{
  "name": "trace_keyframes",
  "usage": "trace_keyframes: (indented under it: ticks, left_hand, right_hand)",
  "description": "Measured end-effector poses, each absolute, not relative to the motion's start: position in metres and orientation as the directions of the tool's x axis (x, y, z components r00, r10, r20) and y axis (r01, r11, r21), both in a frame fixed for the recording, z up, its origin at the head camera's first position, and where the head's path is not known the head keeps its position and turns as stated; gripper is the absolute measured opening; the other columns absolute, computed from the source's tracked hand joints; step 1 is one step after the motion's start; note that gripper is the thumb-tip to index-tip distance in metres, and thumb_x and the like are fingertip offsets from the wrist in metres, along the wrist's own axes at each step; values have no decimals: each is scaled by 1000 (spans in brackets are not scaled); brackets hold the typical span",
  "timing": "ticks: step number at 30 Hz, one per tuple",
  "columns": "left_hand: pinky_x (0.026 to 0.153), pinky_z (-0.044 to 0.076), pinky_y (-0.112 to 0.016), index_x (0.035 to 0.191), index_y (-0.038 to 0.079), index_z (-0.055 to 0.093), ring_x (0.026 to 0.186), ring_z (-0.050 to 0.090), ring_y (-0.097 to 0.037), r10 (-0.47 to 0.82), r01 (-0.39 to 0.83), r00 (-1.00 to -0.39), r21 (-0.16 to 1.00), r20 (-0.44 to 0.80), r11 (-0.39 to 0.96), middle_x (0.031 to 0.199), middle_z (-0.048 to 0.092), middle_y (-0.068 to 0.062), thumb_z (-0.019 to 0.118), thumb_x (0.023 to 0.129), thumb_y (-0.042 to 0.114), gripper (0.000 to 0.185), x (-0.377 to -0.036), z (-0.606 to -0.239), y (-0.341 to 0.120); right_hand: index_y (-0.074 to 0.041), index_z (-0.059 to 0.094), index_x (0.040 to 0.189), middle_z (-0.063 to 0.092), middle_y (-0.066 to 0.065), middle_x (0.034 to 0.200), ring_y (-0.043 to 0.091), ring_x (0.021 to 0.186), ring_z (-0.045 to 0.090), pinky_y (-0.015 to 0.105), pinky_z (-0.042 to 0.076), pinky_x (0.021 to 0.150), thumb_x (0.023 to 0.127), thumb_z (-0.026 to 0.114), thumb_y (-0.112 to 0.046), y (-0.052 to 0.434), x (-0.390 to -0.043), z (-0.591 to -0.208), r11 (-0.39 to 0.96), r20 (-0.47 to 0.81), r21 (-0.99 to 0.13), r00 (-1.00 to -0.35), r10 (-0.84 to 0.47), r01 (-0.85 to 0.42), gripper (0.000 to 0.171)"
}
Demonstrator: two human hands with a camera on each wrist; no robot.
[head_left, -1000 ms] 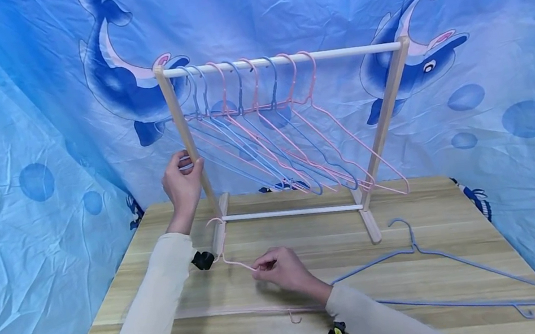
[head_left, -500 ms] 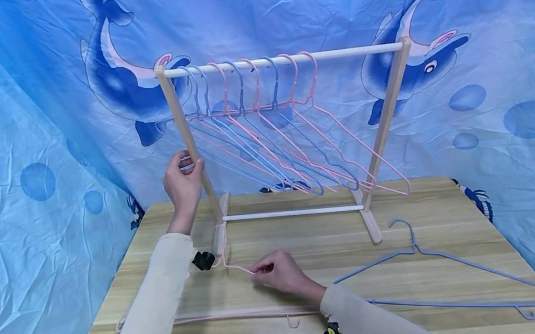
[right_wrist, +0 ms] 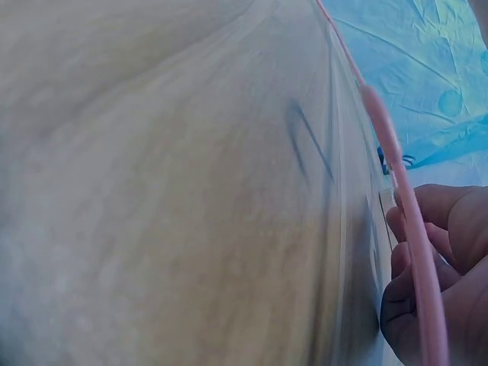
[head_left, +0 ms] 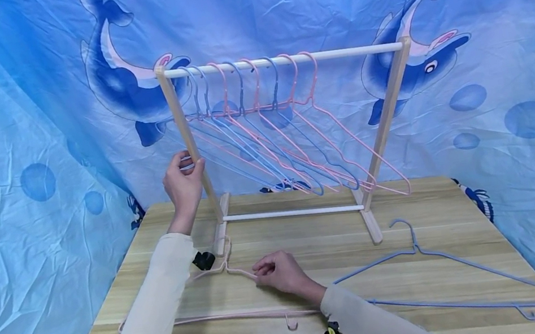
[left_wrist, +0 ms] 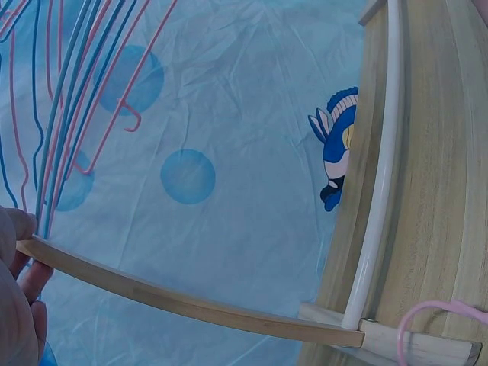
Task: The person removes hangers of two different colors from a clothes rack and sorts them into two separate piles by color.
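A wooden rack with a white top rail stands on the table, and several pink and blue clothes hangers hang from the rail. My left hand grips the rack's left wooden post; fingers lie around it in the left wrist view. With thumb and fingers, my right hand pinches the right shoulder of a pink hanger in front of the rack. That hanger's bottom bar lies low near the tabletop, its left part hidden behind my left sleeve. The right wrist view shows its pink rod beside my fingers.
On the table at the right lies a blue hanger, partly behind my right forearm. A lower white bar joins the rack's feet. A blue curtain with dolphins surrounds the table.
The pink hanger's hook has tipped lower, from in front of the post's base toward the table. My right hand has shifted slightly. My left hand stays on the post.
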State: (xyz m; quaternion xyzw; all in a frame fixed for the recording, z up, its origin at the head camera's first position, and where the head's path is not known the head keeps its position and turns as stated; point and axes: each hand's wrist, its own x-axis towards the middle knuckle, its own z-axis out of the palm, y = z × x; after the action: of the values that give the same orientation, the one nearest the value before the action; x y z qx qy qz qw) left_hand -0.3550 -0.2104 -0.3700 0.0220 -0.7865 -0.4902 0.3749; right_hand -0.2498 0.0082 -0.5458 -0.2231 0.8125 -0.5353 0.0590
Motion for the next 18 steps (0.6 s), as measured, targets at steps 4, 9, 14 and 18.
trace_keyframes:
  ticks: [4,9,14,18]
  left_hand:
    - [86,61,-45,123,7,70,96,75,-29,-405,331,-717,788,568,519,112,75,-15,75,95,22,32,-355,-370,-211]
    - [87,61,-44,123,6,70,96,75,-28,-407,332,-716,789,567,517,112,75,-15,75,95,21,32,-354,-369,-209]
    - [86,61,-45,123,7,70,97,75,-30,-410,331,-715,790,566,515,112,75,-15,75,95,22,32,-354,-369,-209]
    - [87,61,-45,123,7,70,97,75,-30,-411,324,-717,792,562,518,113,75,-15,74,95,22,33,-356,-370,-209]
  right_hand:
    - [-1,80,98,76,1,79,2,67,66,17,55,62,80,84,0,8,-249,-545,332,126,-899,-894,-430,-286,19]
    - [-1,79,101,77,4,83,4,72,69,18,56,66,80,84,0,11,-249,-544,333,87,-907,-887,-453,-259,22]
    - [1,77,107,79,8,92,9,82,74,18,58,72,82,82,-1,17,-251,-545,302,44,-928,-870,-491,-218,25]
    - [0,77,112,78,7,98,12,89,74,21,58,77,86,80,-5,27,-249,-542,264,-5,-954,-867,-498,-146,26]
